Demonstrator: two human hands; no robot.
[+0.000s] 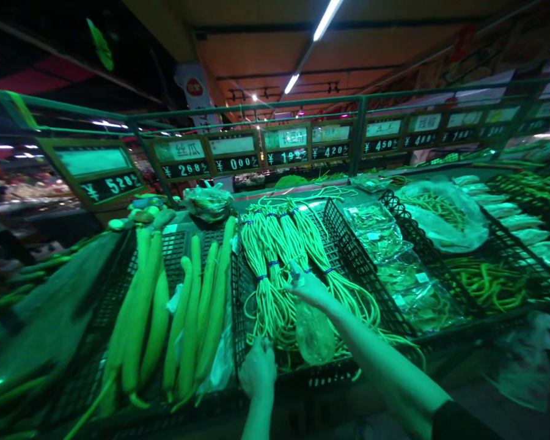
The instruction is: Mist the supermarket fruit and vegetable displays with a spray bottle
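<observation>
Bundles of long green beans [275,269], tied with blue bands, lie in a black plastic crate [348,256] in front of me. My left hand [258,370] is closed on the near ends of one bundle at the crate's front edge. My right hand [308,286] reaches over the bundles with its fingers pinched on a clear plastic bag [315,333] that hangs below it.
Long pale green gourds [187,311] fill the crate to the left. Bagged vegetables [394,263] and loose green peppers [486,281] lie in crates to the right. Price signs [238,156] run along a green rail behind the stall.
</observation>
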